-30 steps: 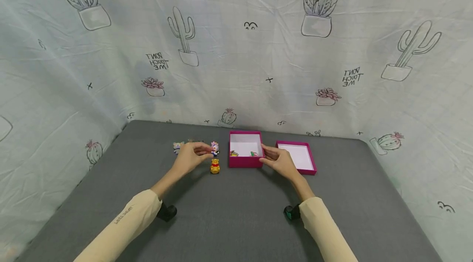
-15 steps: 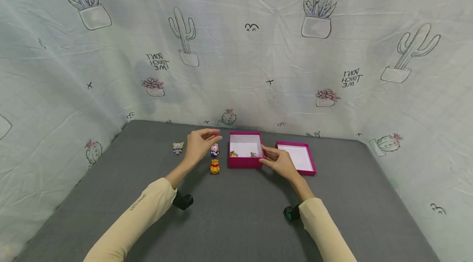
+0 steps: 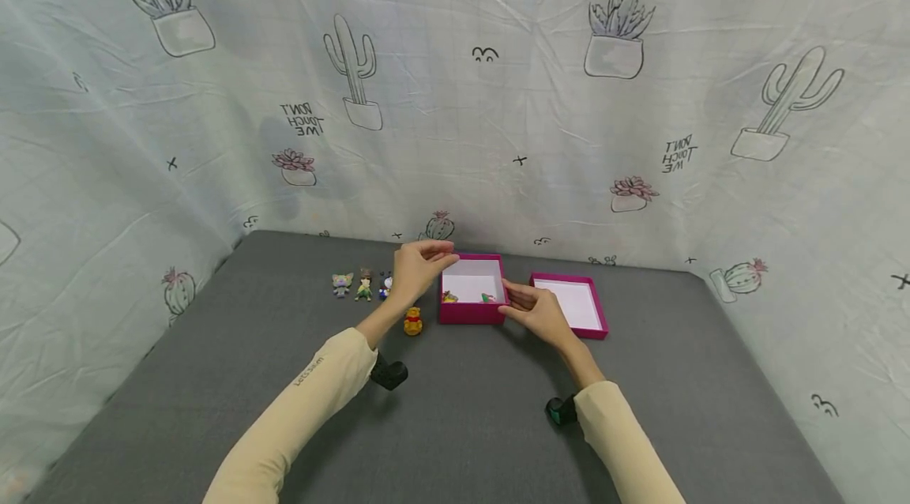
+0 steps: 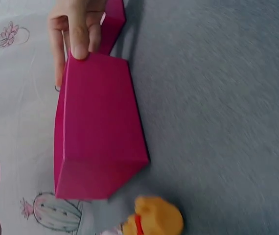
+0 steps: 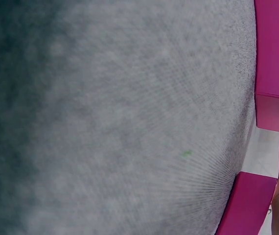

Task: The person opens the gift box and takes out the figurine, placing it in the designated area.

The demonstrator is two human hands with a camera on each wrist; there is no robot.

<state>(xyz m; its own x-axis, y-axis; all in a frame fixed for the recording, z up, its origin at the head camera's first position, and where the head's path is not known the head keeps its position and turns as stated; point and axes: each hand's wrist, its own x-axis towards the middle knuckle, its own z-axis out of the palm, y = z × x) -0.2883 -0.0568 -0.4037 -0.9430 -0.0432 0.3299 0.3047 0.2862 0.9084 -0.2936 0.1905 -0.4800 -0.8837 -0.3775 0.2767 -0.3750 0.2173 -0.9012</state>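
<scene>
My left hand [image 3: 418,271] hovers at the left rim of an open magenta box [image 3: 472,313], its thumb and fingers parted and nothing visible between them. My right hand [image 3: 539,312] grips the box's front right corner, thumb on the front wall. Inside the white-lined box lie a small yellowish figurine [image 3: 449,296] and a green-and-pink one [image 3: 488,297]. A yellow bear figurine [image 3: 413,321] in a red shirt stands left of the box. Farther left are a grey cat-like figurine [image 3: 342,285], a green-clad figurine [image 3: 364,285] and a blue-and-white one [image 3: 385,286], partly covered by my left hand.
A magenta lid [image 3: 599,310] with a white inside lies right of the box, near my right hand. The grey tabletop [image 3: 469,409] ends at a pale curtain [image 3: 455,117] printed with cacti, close behind the box.
My left hand has moved right from the purple-haired figurine to the box's rim, now blocking that figurine from the head view. The green and blue-and-white figurines have come into sight. My right hand stays put.
</scene>
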